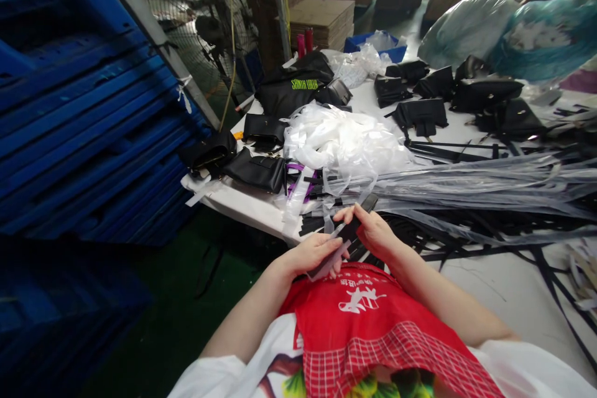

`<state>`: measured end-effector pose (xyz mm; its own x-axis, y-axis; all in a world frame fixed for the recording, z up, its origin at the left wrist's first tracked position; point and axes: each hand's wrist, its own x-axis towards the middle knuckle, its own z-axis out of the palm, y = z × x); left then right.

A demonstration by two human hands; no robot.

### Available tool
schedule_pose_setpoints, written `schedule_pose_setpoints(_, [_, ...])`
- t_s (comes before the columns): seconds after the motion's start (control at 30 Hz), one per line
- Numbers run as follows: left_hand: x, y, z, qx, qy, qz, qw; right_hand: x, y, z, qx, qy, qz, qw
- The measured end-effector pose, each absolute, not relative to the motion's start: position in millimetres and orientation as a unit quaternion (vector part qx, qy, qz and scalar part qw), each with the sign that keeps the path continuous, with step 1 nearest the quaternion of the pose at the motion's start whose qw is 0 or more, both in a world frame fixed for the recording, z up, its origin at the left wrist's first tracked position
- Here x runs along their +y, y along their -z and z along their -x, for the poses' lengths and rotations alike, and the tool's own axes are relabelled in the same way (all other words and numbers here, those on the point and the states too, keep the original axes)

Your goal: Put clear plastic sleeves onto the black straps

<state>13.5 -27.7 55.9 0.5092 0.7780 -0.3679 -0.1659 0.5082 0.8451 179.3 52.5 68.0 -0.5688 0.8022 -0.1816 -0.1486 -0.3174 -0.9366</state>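
Note:
In front of my red apron, both hands are closed on a flat black strap [349, 230], which slants up to the right between them. My left hand [313, 254] grips its lower end, along with a pale greyish strip [326, 263] that looks like plastic. Higher up, my right hand [373, 231] pinches the strap between thumb and fingers. Just beyond the hands lies a heap of white, clear plastic strips [345, 140]. Long black straps, some in clear plastic sleeves [485, 183], stretch across the table to the right.
Small black bags [256, 169] lie at the table's left edge, with more black bags [487, 94] at the back right. A black sack with green letters [293, 84] sits behind the heap. Blue pallets [84, 112] are stacked at the left; a fan [228, 31] stands behind.

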Motion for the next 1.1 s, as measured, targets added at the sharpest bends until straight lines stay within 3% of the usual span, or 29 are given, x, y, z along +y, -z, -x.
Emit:
schedule_pose_setpoints(0.2, [-22,-59,-24,0.445,-0.352,-0.437,0.698,42,-63,-175,-0.46,-0.799,0.308,0.235])
schedule_pose_setpoints(0.37, [-35,-57,-10,0.492,-0.274,-0.471,0.679,77,-81,-187,-0.205,-0.847,0.271,0.409])
schedule_pose_setpoints(0.43, [-36,-56,-7,0.5,-0.265,-0.483,0.668,88,-85,-188,-0.167,-0.845,0.261,0.436])
schedule_pose_setpoints(0.73, [-22,-65,-27,0.547,-0.315,-0.46,0.624,52,-67,-157,-0.196,-0.885,0.226,0.356])
schedule_pose_setpoints(0.97, [-48,-57,7,0.563,-0.22,-0.462,0.649,106,-70,-218,-0.022,-0.867,0.211,0.451])
schedule_pose_setpoints(1.1, [-39,-58,-6,0.559,-0.251,-0.477,0.63,93,-69,-197,-0.066,-0.886,0.189,0.42])
